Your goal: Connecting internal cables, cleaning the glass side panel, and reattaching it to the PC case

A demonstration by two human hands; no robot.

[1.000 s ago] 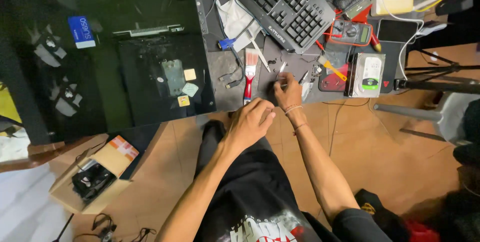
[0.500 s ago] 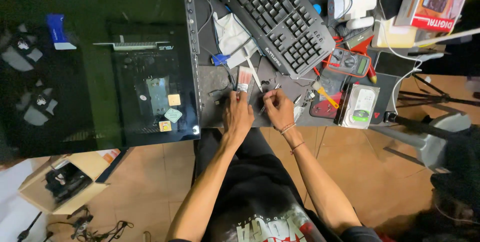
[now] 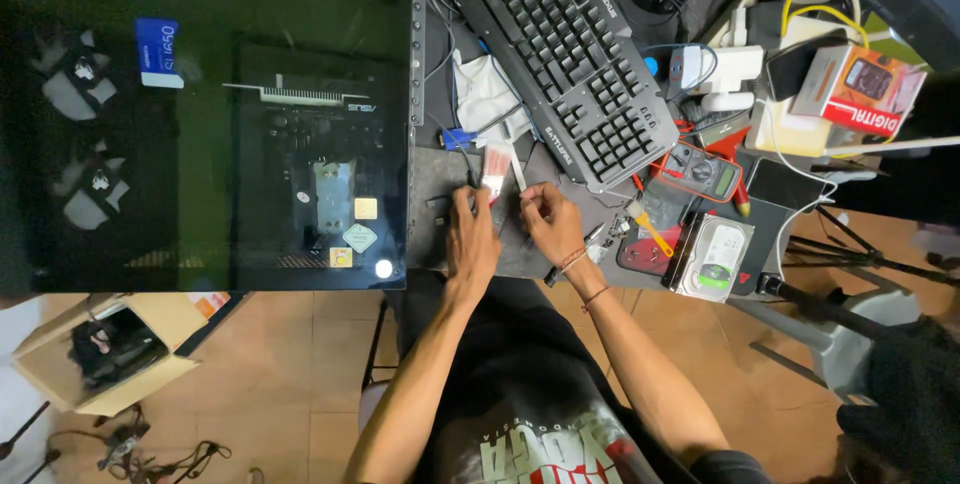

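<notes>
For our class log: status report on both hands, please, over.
Left hand flat on the dark mat. Right hand pinching something small, unclear. Brush just above the fingers. Keyboard and meter crowd close.

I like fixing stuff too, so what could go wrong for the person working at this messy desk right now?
Both hands, left hand and right hand, work close together on a small part that may be fiddly and could slip. The keyboard lies tilted over cables just above them, so a nudge might shift it. The hard drive sits near the desk edge and could get knocked off.
</notes>
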